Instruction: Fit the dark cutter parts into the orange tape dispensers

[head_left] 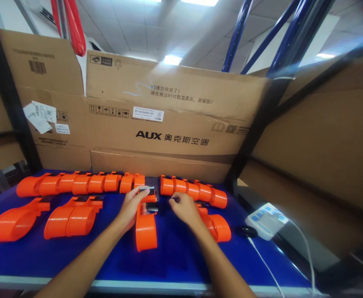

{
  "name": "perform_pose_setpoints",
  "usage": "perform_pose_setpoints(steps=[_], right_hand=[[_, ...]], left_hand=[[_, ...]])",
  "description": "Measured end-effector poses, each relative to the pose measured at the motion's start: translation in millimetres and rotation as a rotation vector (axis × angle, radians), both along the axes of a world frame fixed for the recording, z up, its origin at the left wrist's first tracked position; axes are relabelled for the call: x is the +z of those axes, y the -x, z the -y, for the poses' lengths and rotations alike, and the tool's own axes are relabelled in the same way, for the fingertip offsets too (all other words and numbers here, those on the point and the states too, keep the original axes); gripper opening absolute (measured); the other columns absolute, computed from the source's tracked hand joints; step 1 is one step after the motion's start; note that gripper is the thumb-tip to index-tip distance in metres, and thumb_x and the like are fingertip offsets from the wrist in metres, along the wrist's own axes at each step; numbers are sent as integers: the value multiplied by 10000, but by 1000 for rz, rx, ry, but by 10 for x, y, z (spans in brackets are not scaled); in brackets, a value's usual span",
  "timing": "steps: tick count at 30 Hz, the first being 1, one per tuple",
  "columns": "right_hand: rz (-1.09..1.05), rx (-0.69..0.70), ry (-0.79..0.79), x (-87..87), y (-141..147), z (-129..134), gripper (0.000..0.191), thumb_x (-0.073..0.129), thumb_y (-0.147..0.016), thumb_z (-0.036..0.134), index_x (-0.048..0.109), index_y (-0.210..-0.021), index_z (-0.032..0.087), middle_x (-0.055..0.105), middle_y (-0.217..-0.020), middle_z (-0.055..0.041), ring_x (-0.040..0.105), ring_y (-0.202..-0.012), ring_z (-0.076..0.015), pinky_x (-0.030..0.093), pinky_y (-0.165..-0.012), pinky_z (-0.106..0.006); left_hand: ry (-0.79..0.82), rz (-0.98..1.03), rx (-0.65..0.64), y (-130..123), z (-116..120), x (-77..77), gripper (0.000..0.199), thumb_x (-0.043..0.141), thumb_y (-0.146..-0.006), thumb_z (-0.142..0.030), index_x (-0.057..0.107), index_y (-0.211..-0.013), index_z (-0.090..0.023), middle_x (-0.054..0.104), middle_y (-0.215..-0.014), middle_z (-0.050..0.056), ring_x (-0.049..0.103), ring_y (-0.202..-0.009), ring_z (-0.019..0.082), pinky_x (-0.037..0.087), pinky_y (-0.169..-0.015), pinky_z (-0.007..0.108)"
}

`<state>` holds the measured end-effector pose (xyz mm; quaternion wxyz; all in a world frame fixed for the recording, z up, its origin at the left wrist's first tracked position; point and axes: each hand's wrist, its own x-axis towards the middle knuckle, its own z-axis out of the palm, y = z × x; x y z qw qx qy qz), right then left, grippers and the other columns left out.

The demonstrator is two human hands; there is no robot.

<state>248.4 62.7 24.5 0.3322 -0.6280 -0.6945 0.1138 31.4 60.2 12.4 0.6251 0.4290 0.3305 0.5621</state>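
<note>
An orange holder (146,236) is occupying the middle of the blue table (113,260), the left hand (130,211) gripping its upper end; this one is seemingly midway through handling. The right hand (184,207) is hovering just beside it, fingers curling, though whether they are pinching anything small I cannot tell. More orange holders (81,183) are lying around, untouched by the fingers. The right forearm is partly hiding some; beyond it, a black puck (247,231) and white box (270,227) are sitting, cardboard (175,161) standing behind.

cardboard wall (113,136) | blue tabletop (175,265) | ceiling lights (172,60) | blue posts (237,35)
</note>
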Motion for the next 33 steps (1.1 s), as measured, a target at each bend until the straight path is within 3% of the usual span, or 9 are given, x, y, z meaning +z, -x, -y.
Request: perform_pose_setpoints(steps=[5, 11, 13, 15, 17, 19, 22, 28, 33], right_hand=[[245, -48, 166, 2, 6, 73, 81, 665, -771, 282, 691, -759, 206, 728, -791, -68, 653, -742, -226, 353, -601, -273], [246, -62, -39, 44, 33, 98, 25, 667, -779, 227, 682, -790, 210, 706, -820, -66, 639, -801, -238, 389, -651, -292], [129, 28, -166, 60, 66, 104, 84, 617, -840, 220, 697, -865, 209, 696, -839, -60, 633, -803, -226, 434, -691, -302], [-17, 193, -274, 68, 114, 122, 198, 571, -913, 242, 701, -1059, 211, 697, -906, -60, 631, -804, -209, 477, -731, -310], [-108, 375, -329, 71, 169, 154, 331, 567, -956, 285, 643, -1274, 234, 694, -1019, -69, 637, -844, -203, 507, -771, -322], [-131, 512, -345, 69, 219, 186, 402, 594, -964, 309, 603, -1363, 272, 678, -1113, -76, 645, -941, -214, 521, -830, -340], [-151, 582, -351, 63, 261, 204, 334, 600, -972, 307, 658, -1301, 290, 671, -1128, -76, 643, -1033, -227, 524, -877, -355], [-167, 463, -349, 70, 183, 142, 249, 606, -961, 310, 689, -1187, 246, 682, -974, -65, 616, -770, -191, 509, -684, -312], [-56, 419, -378, 74, 63, 99, 150, 611, -918, 235, 673, -1054, 228, 688, -1015, -72, 630, -926, -233, 512, -819, -355]], left_hand=[[6, -9, -21, -9, 16, 10, 534, 805, -727, -497, 644, -1109, -160, 679, -635, 18, 475, -354, 93, 475, -434, 254], [-8, -33, -22, -13, 7, 3, 518, 792, -735, -508, 646, -1085, -156, 714, -728, 38, 461, -344, 79, 412, -380, 228], [-14, -49, -19, -15, -2, -14, 510, 792, -733, -511, 652, -1075, -159, 710, -729, 31, 460, -341, 74, 377, -363, 213], [-30, -76, -14, -21, -4, -29, 491, 784, -742, -514, 666, -1063, -162, 690, -715, 12, 465, -341, 69, 349, -350, 201], [-62, -113, -20, -32, 1, -36, 465, 775, -754, -513, 683, -1052, -167, 674, -726, -1, 464, -342, 60, 341, -344, 196], [-95, -153, -30, -44, 9, -37, 452, 771, -760, -512, 694, -1050, -174, 679, -783, 2, 460, -345, 49, 341, -340, 197], [-117, -194, -24, -54, 16, -31, 452, 771, -760, -521, 701, -1044, -177, 683, -827, 7, 448, -343, 40, 333, -335, 198], [-68, -99, 29, -14, 11, -1, 472, 775, -733, -565, 688, -958, -160, 582, -588, -50, 372, -309, 42, 259, -343, 199], [0, 39, 31, 42, 8, 51, 458, 718, -768, -594, 660, -893, -157, 468, -433, -80, 313, -284, 53, 230, -368, 203]])
